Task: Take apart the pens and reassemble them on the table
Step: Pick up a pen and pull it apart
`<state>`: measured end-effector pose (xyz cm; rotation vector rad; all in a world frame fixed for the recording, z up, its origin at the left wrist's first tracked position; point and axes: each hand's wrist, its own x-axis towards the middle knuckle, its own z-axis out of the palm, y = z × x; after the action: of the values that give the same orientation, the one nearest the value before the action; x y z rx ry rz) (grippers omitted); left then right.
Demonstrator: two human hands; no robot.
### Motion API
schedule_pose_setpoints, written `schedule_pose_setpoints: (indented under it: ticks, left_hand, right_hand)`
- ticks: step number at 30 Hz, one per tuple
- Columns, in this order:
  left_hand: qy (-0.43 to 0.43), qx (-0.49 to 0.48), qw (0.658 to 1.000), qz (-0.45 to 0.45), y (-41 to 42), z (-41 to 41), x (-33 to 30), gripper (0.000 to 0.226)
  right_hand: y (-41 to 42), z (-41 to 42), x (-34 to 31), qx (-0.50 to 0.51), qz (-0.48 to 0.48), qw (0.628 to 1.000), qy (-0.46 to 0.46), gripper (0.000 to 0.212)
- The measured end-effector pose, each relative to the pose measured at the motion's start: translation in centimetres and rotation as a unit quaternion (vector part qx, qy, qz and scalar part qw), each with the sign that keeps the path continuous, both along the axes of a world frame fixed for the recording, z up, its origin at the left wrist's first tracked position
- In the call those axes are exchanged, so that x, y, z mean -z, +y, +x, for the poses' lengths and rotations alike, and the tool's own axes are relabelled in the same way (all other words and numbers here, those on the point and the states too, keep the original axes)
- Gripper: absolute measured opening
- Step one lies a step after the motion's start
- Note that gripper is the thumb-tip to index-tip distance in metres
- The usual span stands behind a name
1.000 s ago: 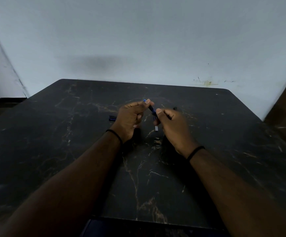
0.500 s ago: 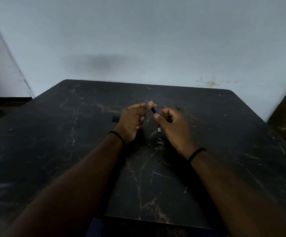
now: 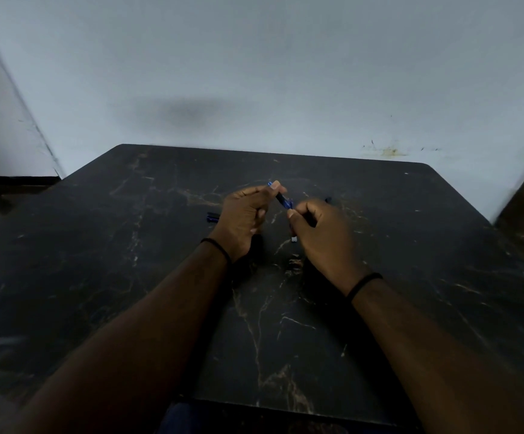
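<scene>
While both hands hover over the dark marble table [image 3: 129, 277], the left hand [image 3: 243, 216] pinches the blue pen [image 3: 281, 198] at its upper end and the right hand [image 3: 323, 234] pinches its lower end; loose pen pieces [image 3: 212, 217] lie just left.

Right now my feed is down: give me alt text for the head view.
Two bare hands hold a blue pen between them above a dark marbled table, the left hand pinching its far end and the right hand gripping the near end. More dark pen parts lie on the table beside the left hand. A pale wall stands behind.
</scene>
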<state>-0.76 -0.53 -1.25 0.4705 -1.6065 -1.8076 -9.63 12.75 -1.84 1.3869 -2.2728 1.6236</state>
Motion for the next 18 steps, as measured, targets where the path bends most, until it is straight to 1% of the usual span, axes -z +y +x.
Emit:
schedule_pose_setpoints:
  ticks: [3,5,7,9,11,12,14,15,18]
  left_hand:
    - [0.005,-0.032,0.999,0.006,0.0,0.2,-0.4,0.031]
    - [0.014,-0.076,0.997,0.017,-0.2,0.5,-0.8,0.030]
    - [0.017,-0.138,0.990,0.020,-0.7,0.7,-1.4,0.034]
    - [0.004,-0.225,0.974,-0.007,-1.8,1.0,-1.4,0.039]
    - [-0.046,-0.300,0.952,-0.050,-3.4,1.2,-0.9,0.042]
    - [-0.085,-0.317,0.942,-0.071,-4.0,1.4,-0.7,0.045]
    - [-0.168,-0.331,0.921,-0.118,-4.5,1.8,-0.3,0.047]
    - [-0.205,-0.342,0.905,-0.149,-4.5,1.8,-0.2,0.046]
    - [-0.273,-0.378,0.856,-0.224,-4.5,1.9,-0.1,0.046]
  right_hand:
    - [0.1,-0.1,0.1,-0.005,-0.003,1.000,0.028,0.020]
    - [0.1,-0.4,0.2,-0.002,0.004,0.999,0.049,0.020]
    - [0.2,-0.7,0.3,0.003,0.018,0.997,0.069,0.023]
    - [0.2,-0.9,0.4,0.005,0.017,0.997,0.078,0.027]
    - [0.3,-1.0,0.3,0.005,0.014,0.997,0.075,0.024]
    - [0.3,-1.1,0.3,0.004,0.013,0.997,0.074,0.023]
    - [0.4,-1.0,0.3,0.002,0.010,0.998,0.070,0.024]
    - [0.4,-1.0,0.3,0.001,0.009,0.998,0.065,0.026]
    - [0.3,-1.1,0.4,0.003,0.008,0.999,0.052,0.030]
